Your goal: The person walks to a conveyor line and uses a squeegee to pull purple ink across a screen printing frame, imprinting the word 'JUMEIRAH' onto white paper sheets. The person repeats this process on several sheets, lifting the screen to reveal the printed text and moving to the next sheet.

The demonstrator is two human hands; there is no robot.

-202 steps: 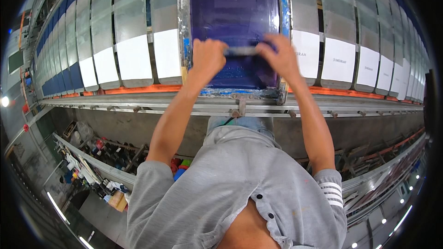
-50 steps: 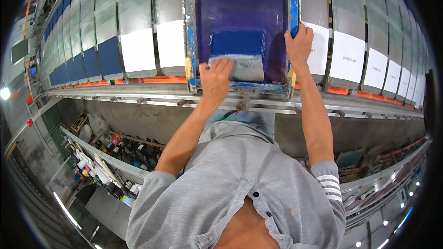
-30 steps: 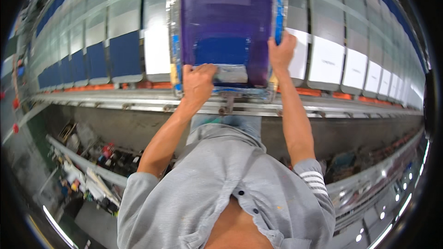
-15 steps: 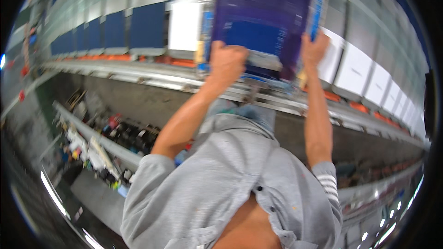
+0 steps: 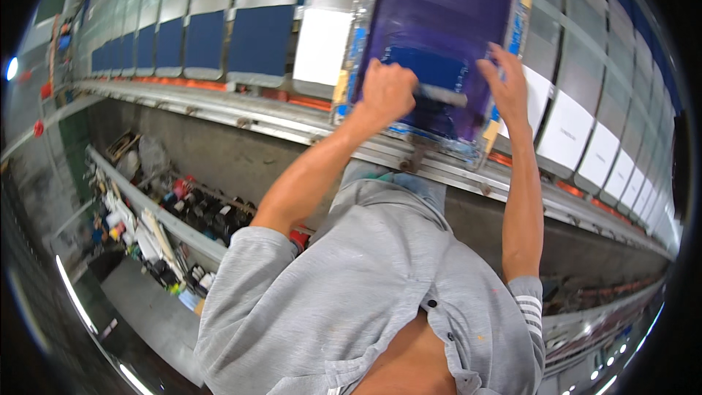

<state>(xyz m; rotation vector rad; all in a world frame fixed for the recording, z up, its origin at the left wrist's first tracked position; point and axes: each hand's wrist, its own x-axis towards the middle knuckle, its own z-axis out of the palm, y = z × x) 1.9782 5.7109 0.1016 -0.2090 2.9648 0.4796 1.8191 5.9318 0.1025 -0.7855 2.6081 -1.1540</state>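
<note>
A printing screen (image 5: 439, 11) with purple mesh and a taped frame lies in front of me over the long table. Dark blue ink (image 5: 428, 64) is spread across the lower part of its mesh. My left hand (image 5: 391, 91) is closed in a fist at the left end of a squeegee (image 5: 444, 96), a pale bar blurred by motion, low on the mesh. Over the screen's right side, my right hand (image 5: 507, 84) is open, thumb and fingers apart, with nothing in it. Whether its fingertips touch the frame I cannot tell.
Dark blue panels (image 5: 259, 40) lie in a row to the left, white ones (image 5: 567, 128) to the right. A metal rail (image 5: 278, 126) runs along the table's near edge. Behind a grey beam (image 5: 157, 205) at lower left, assorted clutter is piled.
My right hand has come off the screen frame's right edge and opened. My left hand stays closed on the squeegee. The whole view has shifted, so the screen appears farther right and tilted.
</note>
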